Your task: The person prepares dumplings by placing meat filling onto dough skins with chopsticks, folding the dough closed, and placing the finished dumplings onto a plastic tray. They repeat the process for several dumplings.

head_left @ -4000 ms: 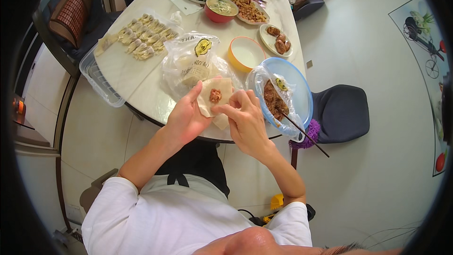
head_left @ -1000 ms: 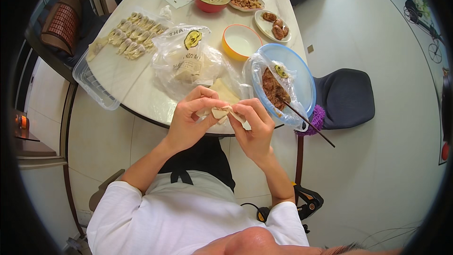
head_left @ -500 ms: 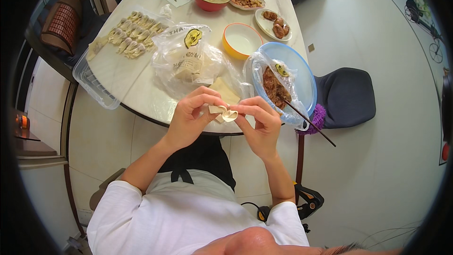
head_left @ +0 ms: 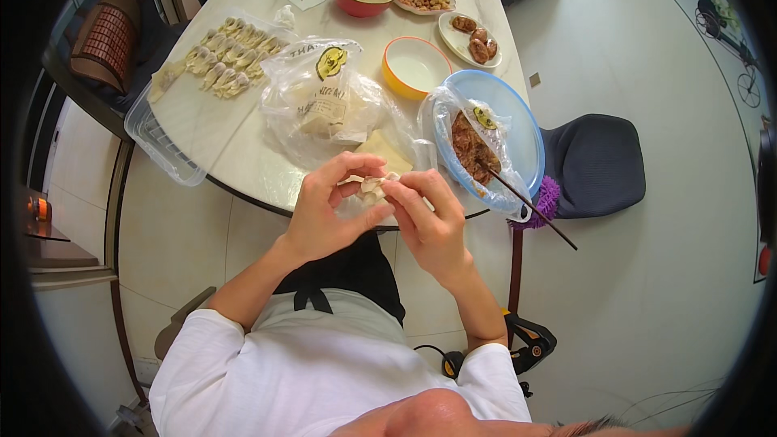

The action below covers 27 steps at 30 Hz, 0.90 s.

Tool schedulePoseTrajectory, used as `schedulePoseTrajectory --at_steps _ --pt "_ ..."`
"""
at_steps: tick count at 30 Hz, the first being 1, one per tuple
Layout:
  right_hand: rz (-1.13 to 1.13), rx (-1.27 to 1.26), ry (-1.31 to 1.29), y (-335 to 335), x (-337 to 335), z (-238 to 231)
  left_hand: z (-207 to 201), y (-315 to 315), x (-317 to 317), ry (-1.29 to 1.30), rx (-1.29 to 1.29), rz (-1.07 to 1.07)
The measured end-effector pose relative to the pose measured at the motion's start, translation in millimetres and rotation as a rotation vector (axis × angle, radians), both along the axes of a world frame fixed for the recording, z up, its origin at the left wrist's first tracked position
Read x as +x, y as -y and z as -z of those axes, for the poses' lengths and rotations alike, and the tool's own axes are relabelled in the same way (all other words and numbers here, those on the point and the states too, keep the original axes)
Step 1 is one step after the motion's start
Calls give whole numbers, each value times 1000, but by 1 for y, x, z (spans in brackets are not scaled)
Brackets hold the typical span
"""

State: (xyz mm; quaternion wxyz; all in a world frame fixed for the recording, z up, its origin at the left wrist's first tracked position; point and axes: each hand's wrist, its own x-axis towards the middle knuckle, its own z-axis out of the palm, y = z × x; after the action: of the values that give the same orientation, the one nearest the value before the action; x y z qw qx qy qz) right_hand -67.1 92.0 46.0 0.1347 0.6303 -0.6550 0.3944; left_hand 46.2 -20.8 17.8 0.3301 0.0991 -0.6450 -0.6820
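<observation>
A small folded wonton (head_left: 373, 187) of pale dough is held up near the table's front edge. My right hand (head_left: 430, 212) pinches its right side between thumb and fingertips. Around its left side, my left hand (head_left: 325, 201) has thumb and forefinger spread apart, with another finger close to the dough. Just beyond my hands lies a stack of flat wonton wrappers (head_left: 387, 152), partly under a clear plastic bag (head_left: 303, 85). To the right, minced meat filling (head_left: 469, 150) sits in a bag-lined blue basin (head_left: 528, 125), with dark chopsticks (head_left: 530, 208) sticking out.
Rows of finished wontons (head_left: 235, 53) lie at the left, near a clear plastic container (head_left: 162, 146) at the table edge. A yellow bowl (head_left: 394, 77), a plate of brown pieces (head_left: 452, 47), a red soup bowl (head_left: 364, 8) and other dishes stand farther back. A dark chair (head_left: 595, 166) is at right.
The dough has gone from a two-looped fold to a more gathered wonton. My right hand has shifted slightly left, and my left thumb and forefinger have spread from their pinch.
</observation>
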Motion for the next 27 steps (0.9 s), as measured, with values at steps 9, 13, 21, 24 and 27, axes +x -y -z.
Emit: schedulePoseTrajectory --at_steps 9,13,21,24,27 --pt "24 -82 300 -7 5 -6 15 13 -4 -171 440 192" --pt "22 -105 323 -11 3 -2 15 14 -2 -181 495 184" --pt "-10 -127 373 -10 7 4 18 25 14 -178 360 51" --pt "-11 -138 381 -10 8 6 15 43 33 -148 241 -30" --pt "-18 -145 390 -12 9 10 13 86 56 -86 70 -158"
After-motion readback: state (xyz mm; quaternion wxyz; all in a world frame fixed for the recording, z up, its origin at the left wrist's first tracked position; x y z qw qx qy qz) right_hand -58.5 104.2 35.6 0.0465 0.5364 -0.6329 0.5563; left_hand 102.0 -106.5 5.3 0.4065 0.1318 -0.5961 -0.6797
